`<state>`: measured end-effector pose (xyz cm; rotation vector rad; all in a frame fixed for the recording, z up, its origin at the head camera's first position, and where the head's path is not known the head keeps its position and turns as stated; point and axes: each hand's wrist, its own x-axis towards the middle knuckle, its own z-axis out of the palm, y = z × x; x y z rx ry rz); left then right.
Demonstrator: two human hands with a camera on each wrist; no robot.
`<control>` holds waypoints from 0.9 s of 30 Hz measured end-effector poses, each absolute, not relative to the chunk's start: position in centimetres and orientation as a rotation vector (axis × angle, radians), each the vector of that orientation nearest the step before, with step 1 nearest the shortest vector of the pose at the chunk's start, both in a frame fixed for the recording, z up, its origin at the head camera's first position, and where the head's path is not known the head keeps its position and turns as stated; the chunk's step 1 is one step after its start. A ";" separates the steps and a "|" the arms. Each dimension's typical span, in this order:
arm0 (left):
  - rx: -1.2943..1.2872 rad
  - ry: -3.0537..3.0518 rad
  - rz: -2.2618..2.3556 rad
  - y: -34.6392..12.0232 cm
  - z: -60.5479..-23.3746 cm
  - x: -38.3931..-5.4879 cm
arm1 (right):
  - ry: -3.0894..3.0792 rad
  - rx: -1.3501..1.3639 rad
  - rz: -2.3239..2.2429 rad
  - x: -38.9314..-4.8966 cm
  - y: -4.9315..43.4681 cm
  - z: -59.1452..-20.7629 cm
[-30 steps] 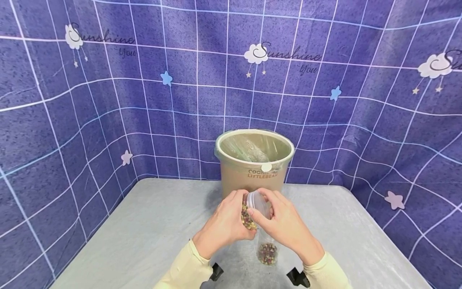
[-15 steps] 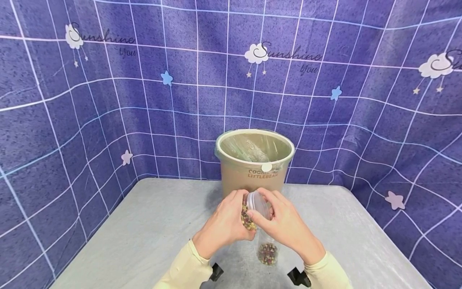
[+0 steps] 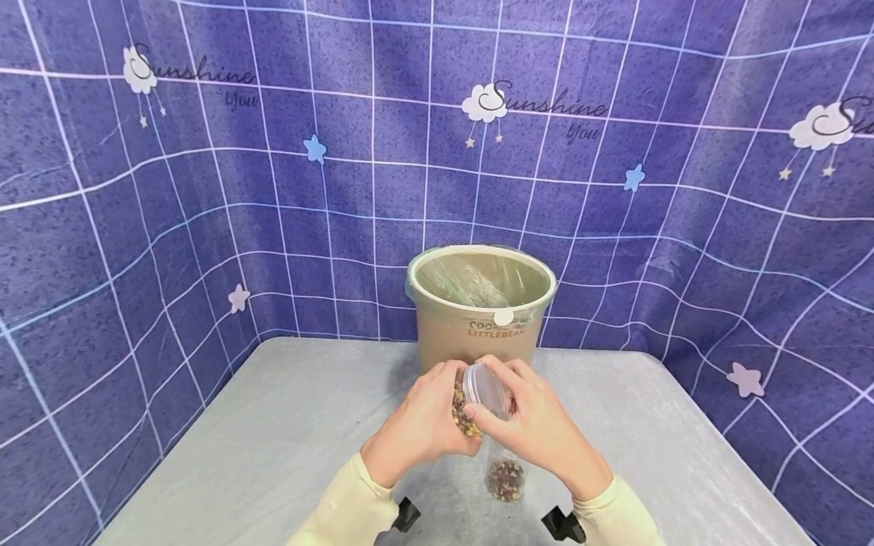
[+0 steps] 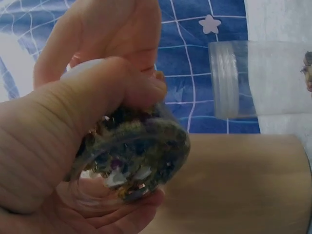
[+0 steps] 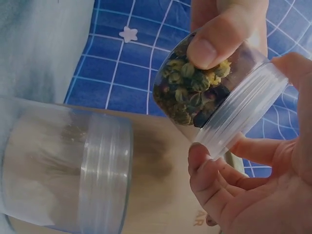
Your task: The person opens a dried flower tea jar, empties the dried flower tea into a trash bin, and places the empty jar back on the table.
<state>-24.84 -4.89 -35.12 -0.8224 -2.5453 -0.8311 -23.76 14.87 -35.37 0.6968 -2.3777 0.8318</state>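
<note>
My left hand (image 3: 416,425) grips a small clear jar (image 3: 460,413) of dried flower buds, tilted above the table. In the right wrist view, the left thumb presses on the jar's side and yellow-green buds show through the wall. My right hand (image 3: 546,425) holds the jar's translucent screw lid (image 3: 486,390) with thumb and fingers around its rim. The lid sits on the jar's mouth. Below the hands a second clear jar (image 3: 506,481) stands on the table with dark red and yellowish dried pieces in its bottom. The right hand hides its upper part in the head view.
A beige bin (image 3: 437,334) with a clear plastic liner stands behind the hands. Grey tabletop (image 3: 321,402) extends to both sides. A blue-purple grid-patterned curtain (image 3: 369,189) surrounds the back and sides. Black wrist mounts (image 3: 564,523) are strapped near the sleeves.
Both hands, with the jar and its lid between them, have shifted very slightly left. Their hold looks the same, and the standing jar and bin stay in place.
</note>
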 end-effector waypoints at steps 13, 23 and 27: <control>-0.819 -2.556 -0.855 -5.0 -35.1 -24.7 | -2.376 0.731 0.855 -23.7 15.0 -35.4; -0.829 -2.557 -0.839 -5.0 -35.0 -24.8 | -2.368 0.761 0.858 -23.6 15.1 -35.4; -0.828 -2.558 -0.837 -5.0 -34.9 -24.8 | -2.366 0.772 0.860 -23.6 15.2 -35.3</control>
